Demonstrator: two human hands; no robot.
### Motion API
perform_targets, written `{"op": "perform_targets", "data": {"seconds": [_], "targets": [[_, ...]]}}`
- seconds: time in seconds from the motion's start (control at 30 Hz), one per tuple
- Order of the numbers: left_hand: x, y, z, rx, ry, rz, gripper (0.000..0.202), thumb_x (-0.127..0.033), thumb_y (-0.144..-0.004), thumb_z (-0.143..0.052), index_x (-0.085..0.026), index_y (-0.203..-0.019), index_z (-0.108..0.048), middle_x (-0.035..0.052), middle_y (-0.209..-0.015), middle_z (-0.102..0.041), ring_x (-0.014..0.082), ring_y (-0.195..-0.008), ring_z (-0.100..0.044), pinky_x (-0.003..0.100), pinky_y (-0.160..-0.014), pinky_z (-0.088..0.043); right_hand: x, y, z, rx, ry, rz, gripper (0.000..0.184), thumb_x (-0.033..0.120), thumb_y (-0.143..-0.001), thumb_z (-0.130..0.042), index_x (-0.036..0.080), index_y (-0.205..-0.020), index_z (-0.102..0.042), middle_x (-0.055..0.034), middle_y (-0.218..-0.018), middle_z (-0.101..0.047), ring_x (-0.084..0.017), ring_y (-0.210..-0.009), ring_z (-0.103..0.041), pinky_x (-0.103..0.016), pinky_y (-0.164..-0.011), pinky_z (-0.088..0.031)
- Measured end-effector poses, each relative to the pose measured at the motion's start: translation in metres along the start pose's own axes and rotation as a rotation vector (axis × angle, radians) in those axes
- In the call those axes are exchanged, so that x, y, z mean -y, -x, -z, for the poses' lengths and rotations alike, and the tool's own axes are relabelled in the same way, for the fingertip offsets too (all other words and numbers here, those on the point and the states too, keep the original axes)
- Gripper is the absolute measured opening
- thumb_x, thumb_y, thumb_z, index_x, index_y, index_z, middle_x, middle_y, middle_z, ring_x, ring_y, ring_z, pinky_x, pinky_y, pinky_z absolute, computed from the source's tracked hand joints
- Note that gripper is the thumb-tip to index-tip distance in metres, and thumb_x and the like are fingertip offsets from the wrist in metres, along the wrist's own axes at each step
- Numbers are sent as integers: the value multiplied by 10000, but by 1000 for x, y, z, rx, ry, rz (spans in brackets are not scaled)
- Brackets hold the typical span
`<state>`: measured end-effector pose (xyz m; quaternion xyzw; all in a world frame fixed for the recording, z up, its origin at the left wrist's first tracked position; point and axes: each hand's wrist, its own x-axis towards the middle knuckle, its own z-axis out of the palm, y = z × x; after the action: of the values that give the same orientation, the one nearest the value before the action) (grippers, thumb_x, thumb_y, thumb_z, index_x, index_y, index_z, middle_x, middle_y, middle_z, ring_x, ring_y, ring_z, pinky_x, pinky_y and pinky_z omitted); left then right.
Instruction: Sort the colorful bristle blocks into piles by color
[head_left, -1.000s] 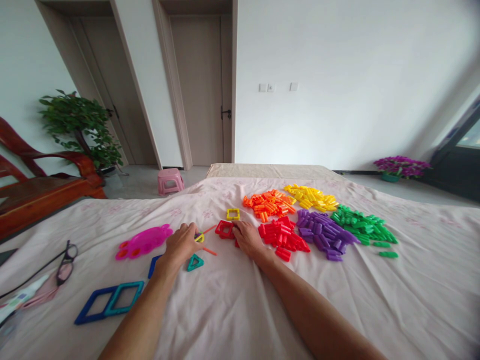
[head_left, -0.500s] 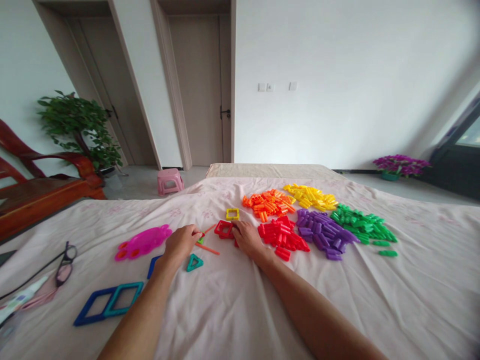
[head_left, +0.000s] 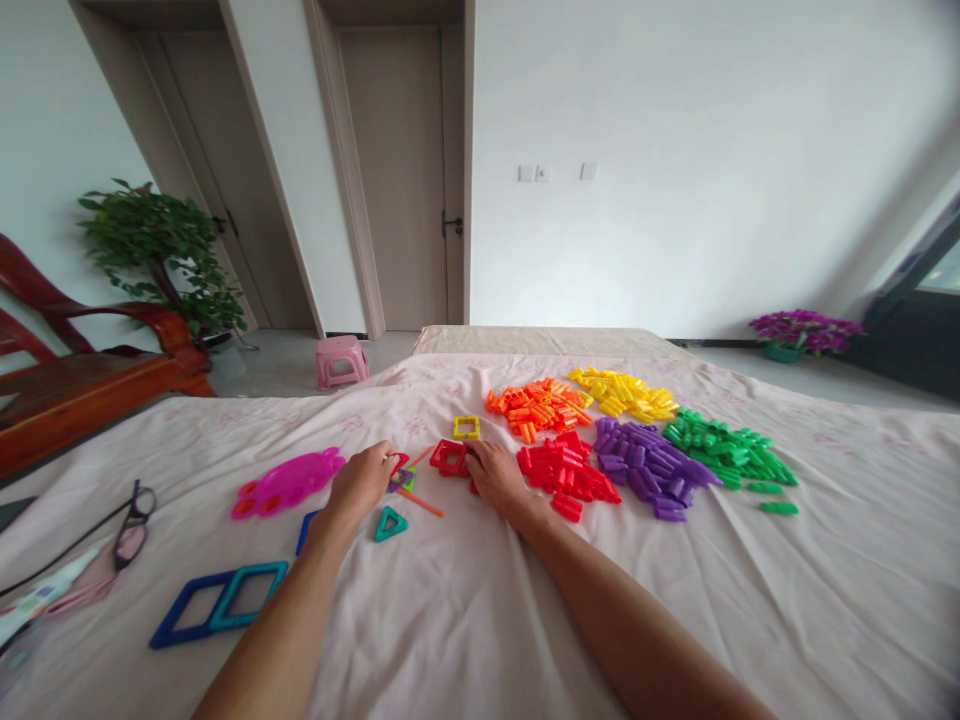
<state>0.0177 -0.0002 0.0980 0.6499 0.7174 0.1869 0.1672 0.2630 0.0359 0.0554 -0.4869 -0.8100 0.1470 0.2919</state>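
Head: five piles (head_left: 566,470); right hand (head_left: 499,476) touches one red square (head_left: 448,457).

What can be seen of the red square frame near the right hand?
The red square frame is a hollow tile, glossy like plastic, with an open middle. It lies on the pink sheet, nearer than the yellow square frame. The fingertips of the right hand reach its right edge; whether they touch is unclear.

Both bare forearms reached from the near edge of the bed (head_left: 450,630) toward its middle, drawing closer together. The left grip (head_left: 362,483) lay knuckles up, fingers curled under. The right grip (head_left: 495,475) rested palm down beside it, fingers loosely extended.
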Motion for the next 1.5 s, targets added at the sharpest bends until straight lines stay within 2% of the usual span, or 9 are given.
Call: {"op": "perform_targets", "data": {"seconds": [0.23, 0.43, 0.53, 0.63, 0.8, 1.03, 1.2, 1.4, 1.5], "targets": [[-3, -3, 0, -1, 121, -58, 192, -339, -886, -499, -227, -862, -653, 30, -876, -730, 183, -854, -657, 255, -730, -439, -3, -1, 1, -23, -109, -6, 341, 278, -976, -426, 182, -1211, -654, -107, -1185, -699, -232, -1125, -624, -370, -1018, -446], [-17, 2, -11, 161, 394, -98, 256, -388, -873, -474, -194, -917, -635, 12, -756, -690, 140, -627, -652, 222, -538, -434, -12, -2, -3, -167, -447, -89, 509, 500, -1018, -309, 177, -1129, -686, -102, -1120, -720, -242, -1067, -658, -382, -970, -500], [-22, 4, -12, 209, 504, -89, 245, -367, -831, -508, -182, -930, -633, 10, -739, -678, 131, -584, -637, 224, -525, -428, -20, -4, -9, -219, -573, -162, 578, 579, -996, -307, 167, -1137, -688, -120, -1132, -722, -258, -1092, -660, -394, -983, -505], [-22, 4, -2, 202, 547, -102, 267, -349, -806, -522, -173, -980, -624, 26, -768, -691, 153, -654, -669, 237, -565, -454, -25, -6, -13, -225, -621, -181, 620, 618, -984, -296, 165, -1142, -687, -124, -1114, -729, -261, -1084, -670, -395, -982, -510], [-12, 7, 29, 72, 517, -68, 289, -359, -778, -548, -177, -996, -599, 50, -880, -732, 173, -710, -687, 250, -585, -451, -24, -5, -12, -223, -620, -161, 618, 632, -974, -320, 157, -1114, -691, -124, -1106, -729, -258, -1061, -676, -394, -968, -517], [6, 23, 46, 45, 409, -129, 258, -396, -736, -601, -174, -857, -655, 26, -781, -713, 170, -713, -637, 250, -612, -430, -28, -7, -17, -181, -647, -183, 569, 625, -953, -396, 165, -1066, -711, -119, -1059, -741, -271, -1005, -693, -414, -932, -539], [16, 39, 39, 106, 418, -133, 252, -382, -729, -614, -167, -848, -668, 40, -822, -727, 191, -779, -654, 269, -692, -463, -29, -8, -20, -210, -709, -179, 605, 672, -928, -408, 164, -1043, -718, -127, -1037, -745, -289, -1002, -695, -435, -932, -539], [22, 62, 7, 330, 405, -176, 256, -370, -762, -609, -165, -895, -685, 35, -819, -719, 180, -759, -646, 256, -673, -449, -25, -7, -18, -233, -764, -179, 657, 732, -886, -431, 159, -1033, -719, -141, -1038, -744, -302, -992, -699, -438, -913, -547], [19, 66, 1, 330, 378, -192, 275, -382, -765, -624, -173, -925, -703, 43, -882, -733, 199, -809, -659, 272, -717, -470, -23, -6, -16, -231, -780, -188, 668, 751, -872, -433, 170, -1025, -724, -137, -1039, -747, -300, -999, -700, -433, -913, -551]]}}
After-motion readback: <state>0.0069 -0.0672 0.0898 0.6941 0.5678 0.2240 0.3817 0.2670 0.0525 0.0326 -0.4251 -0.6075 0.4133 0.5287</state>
